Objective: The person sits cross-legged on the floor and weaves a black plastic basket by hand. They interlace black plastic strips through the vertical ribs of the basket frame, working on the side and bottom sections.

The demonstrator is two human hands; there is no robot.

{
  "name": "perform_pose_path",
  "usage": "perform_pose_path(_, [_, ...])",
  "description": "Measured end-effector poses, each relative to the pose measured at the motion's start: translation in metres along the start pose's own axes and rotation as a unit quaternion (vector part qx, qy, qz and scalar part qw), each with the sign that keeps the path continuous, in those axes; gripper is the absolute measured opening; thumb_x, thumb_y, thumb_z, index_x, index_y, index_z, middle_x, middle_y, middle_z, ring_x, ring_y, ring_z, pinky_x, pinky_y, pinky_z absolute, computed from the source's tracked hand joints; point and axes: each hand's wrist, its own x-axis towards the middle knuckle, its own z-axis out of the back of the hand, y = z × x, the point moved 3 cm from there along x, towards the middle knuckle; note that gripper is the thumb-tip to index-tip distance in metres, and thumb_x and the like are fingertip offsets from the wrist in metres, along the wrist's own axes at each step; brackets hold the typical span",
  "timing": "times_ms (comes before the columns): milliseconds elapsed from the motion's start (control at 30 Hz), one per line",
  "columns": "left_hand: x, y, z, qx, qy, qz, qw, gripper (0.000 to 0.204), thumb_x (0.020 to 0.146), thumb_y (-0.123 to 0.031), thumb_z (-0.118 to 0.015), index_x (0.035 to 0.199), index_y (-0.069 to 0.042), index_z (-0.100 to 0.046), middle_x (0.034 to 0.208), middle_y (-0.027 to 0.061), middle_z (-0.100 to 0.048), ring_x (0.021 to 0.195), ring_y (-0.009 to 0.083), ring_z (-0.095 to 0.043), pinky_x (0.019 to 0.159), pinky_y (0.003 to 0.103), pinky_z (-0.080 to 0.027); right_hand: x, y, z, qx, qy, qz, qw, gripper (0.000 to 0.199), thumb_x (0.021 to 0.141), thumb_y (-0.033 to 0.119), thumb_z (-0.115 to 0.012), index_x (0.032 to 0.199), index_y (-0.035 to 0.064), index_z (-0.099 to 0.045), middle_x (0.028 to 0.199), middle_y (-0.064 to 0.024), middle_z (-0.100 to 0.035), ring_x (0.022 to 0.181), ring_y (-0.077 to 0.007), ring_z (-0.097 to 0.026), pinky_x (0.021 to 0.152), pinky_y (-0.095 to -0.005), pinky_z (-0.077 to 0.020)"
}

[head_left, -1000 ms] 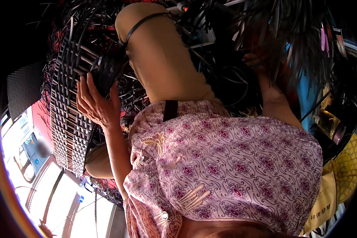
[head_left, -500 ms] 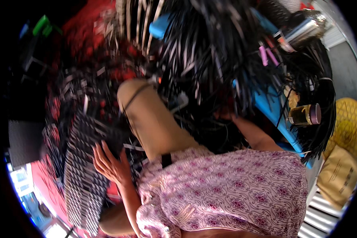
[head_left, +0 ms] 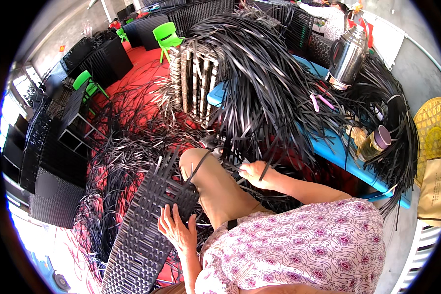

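Note:
A black woven panel point(head_left: 143, 234) leans along my left leg, loose strip ends standing up at its far edge. My left hand point(head_left: 178, 229) lies on its near side with the fingers spread. Beyond my knee, my right hand point(head_left: 257, 174) is closed, with a flat black strip between finger and thumb; another length of strip crosses the back of that hand. One loose strip point(head_left: 199, 165) from the panel's edge curves over my knee. Just past my right hand hangs a thick bundle of black strips point(head_left: 264, 83), draped over a blue bench point(head_left: 345, 159).
On the bench are a metal thermos point(head_left: 348, 56), a lidded jar point(head_left: 375, 143) and pink-handled tools point(head_left: 323, 102). Tangled strips point(head_left: 117, 161) cover the red floor at left. Green chairs point(head_left: 166, 36) and dark woven furniture point(head_left: 100, 61) stand behind. A person point(head_left: 328, 19) is at the far right.
The view has lifted and steadied, showing more of the room. My right hand has come out from among the hanging strips to beside my knee. My left hand stays on the panel.

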Motion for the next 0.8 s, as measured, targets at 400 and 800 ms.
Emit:
perform_pose_path(400, [-0.002, 0.016, 0.015, -0.072, -0.026, -0.007, 0.997, 0.043, 0.083, -0.023, -0.074, 0.119, -0.002, -0.064, 0.130, 0.0150, -0.058, 0.120, 0.0329, -0.053, 0.108, 0.047, -0.033, -0.023, 0.128, 0.059, 0.241, -0.067, 0.180, 0.951, 0.016, 0.100, 0.014, -0.061, 0.103, -0.0001, -0.068, 0.070, -0.0072, -0.063, 0.058, -0.0071, -0.055, 0.053, -0.0252, -0.0437])
perform_pose_path(800, [0.004, -0.009, 0.020, -0.593, 0.058, 0.334, 0.730, 0.026, 0.098, -0.021, -0.061, 0.107, 0.001, -0.073, 0.064, -0.0063, -0.048, 0.057, 0.0035, -0.038, 0.052, 0.023, -0.027, -0.007, 0.130, -0.042, 0.328, 0.106, 0.158, 0.925, 0.025, 0.096, 0.024, -0.067, 0.092, -0.0003, -0.069, 0.068, -0.0032, -0.061, 0.067, -0.0070, -0.053, 0.061, -0.0312, -0.0452])
